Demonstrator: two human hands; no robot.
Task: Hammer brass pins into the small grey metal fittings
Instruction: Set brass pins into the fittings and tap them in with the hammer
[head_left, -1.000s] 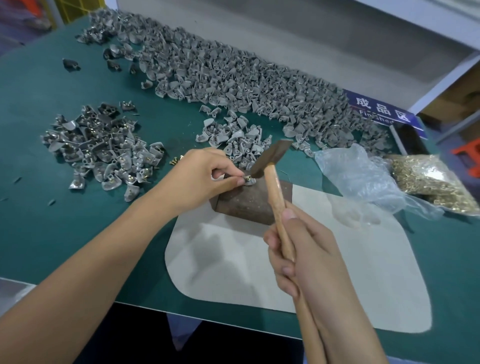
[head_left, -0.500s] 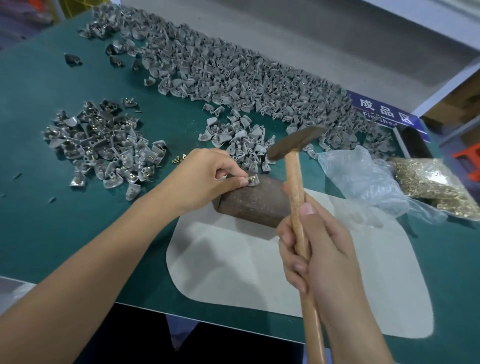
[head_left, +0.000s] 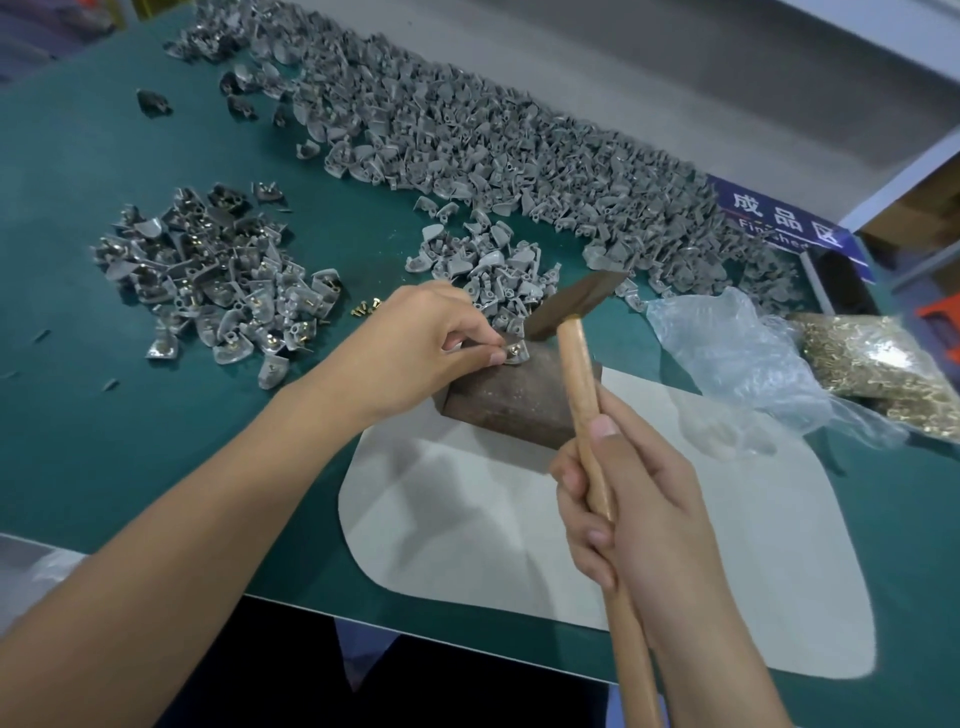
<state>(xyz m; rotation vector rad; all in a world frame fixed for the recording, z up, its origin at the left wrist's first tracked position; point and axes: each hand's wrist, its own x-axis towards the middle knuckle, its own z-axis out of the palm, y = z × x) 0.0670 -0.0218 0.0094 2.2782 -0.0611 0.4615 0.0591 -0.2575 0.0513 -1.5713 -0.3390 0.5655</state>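
My left hand (head_left: 415, 343) pinches a small grey fitting (head_left: 515, 353) with a brass pin in it, held on the far corner of a dark brown block (head_left: 511, 397). My right hand (head_left: 628, 499) grips the wooden handle of a hammer (head_left: 576, 306). The hammer's dark head hangs just above and right of the fitting, close to it. A long heap of bare grey fittings (head_left: 493, 140) runs across the back of the green table (head_left: 104, 415). A smaller pile with brass pins in them (head_left: 213, 270) lies at the left.
A bag of brass pins (head_left: 883, 374) and a crumpled clear plastic bag (head_left: 727, 353) lie at the right. A pale mat (head_left: 519, 530) lies under the block. A few loose pins (head_left: 363, 307) sit near my left wrist. A blue sign (head_left: 779, 223) is at the back right.
The hammer rose from the fitting half a second ago and has now come back down close to it. My left hand has kept holding the fitting on the block.
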